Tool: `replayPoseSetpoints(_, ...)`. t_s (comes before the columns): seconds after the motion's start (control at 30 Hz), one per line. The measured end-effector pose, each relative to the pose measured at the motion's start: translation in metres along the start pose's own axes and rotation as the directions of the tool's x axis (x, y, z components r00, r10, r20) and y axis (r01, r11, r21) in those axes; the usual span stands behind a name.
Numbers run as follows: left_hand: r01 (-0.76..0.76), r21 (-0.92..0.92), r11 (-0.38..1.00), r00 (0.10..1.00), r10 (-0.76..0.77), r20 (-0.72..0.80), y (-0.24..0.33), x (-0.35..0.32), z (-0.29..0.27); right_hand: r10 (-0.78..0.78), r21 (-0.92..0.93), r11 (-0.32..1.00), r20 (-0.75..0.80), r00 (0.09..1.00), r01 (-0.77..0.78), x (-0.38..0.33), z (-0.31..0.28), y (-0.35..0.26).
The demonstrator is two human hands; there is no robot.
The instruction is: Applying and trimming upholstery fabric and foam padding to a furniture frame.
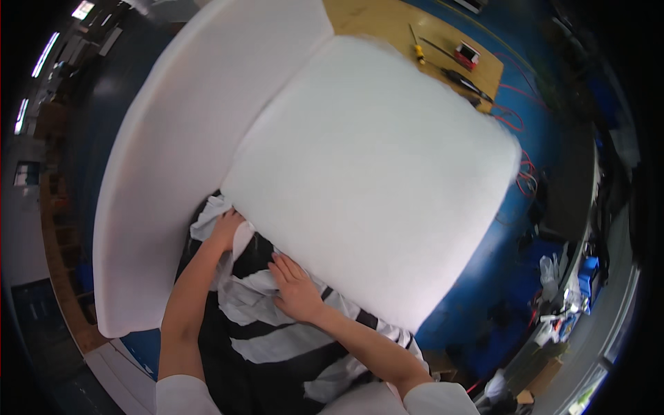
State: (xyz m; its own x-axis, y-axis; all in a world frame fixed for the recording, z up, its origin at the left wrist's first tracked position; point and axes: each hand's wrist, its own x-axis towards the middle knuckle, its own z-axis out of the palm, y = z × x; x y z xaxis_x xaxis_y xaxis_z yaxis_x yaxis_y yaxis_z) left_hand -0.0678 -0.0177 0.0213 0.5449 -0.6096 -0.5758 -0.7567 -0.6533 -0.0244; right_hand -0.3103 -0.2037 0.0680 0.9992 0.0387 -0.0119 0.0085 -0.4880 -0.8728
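Tan table point(366, 17) beyond white cushion point(373, 166). Your left hand point(227, 229) at cushion's edge, grip unclear; right hand point(296, 289) flat, fingers together. Smooth striped cloth point(277, 342) evenly.

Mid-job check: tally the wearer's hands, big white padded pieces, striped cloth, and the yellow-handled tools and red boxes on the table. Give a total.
Hands: 2 (left hand, right hand)
White padded pieces: 2 (seat pad, side panel)
Striped cloth: 1, seemingly one piece
Yellow-handled tool: 1
Red box: 1
Total: 7
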Motion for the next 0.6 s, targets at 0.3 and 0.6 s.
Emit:
replayPoseSetpoints(0.3, 0.21, -0.152, 0.966, 0.933, -0.244, -0.263, 0.129, -0.082, -0.052, 0.032, 0.512, 0.857, -0.172, 0.985, 0.062, -0.179, -0.062, -0.019)
replayPoseSetpoints(0.6, -0.104, -0.193, 0.976, 0.918, 0.02, -0.395, 0.25, -0.21, 0.012, 0.229, 0.128, 0.971, -0.282, 0.932, -0.201, -0.371, -0.115, 0.014)
